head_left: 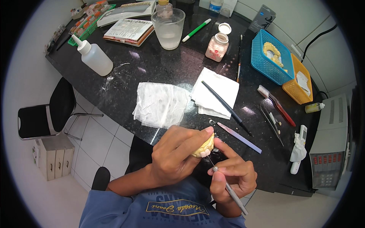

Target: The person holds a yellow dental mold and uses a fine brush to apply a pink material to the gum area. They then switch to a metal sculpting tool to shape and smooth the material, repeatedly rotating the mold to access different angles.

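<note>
My left hand (173, 152) is closed around a yellow dental cast (205, 147), held just over the near edge of the dark counter. Pale pinkish teeth show on the cast's lower side. In my right hand (237, 176) is a thin metal carving tool (232, 193), pinched between thumb and fingers like a pen. Its fine tip points up at the teeth; whether it touches them I cannot tell. A lilac file-like strip (243, 140) and a dark slender handle (224, 100) lie just beyond my hands, the handle partly across folded white tissues (216, 91).
A crumpled white cloth (159, 104) lies ahead. Farther back stand a squeeze bottle (95, 59), a cup of liquid (169, 32) and an uncapped powder jar (217, 47). At right are blue (272, 74) and yellow baskets (300, 97), a red-handled brush (281, 108), tweezers (271, 123) and a grey machine (330, 144).
</note>
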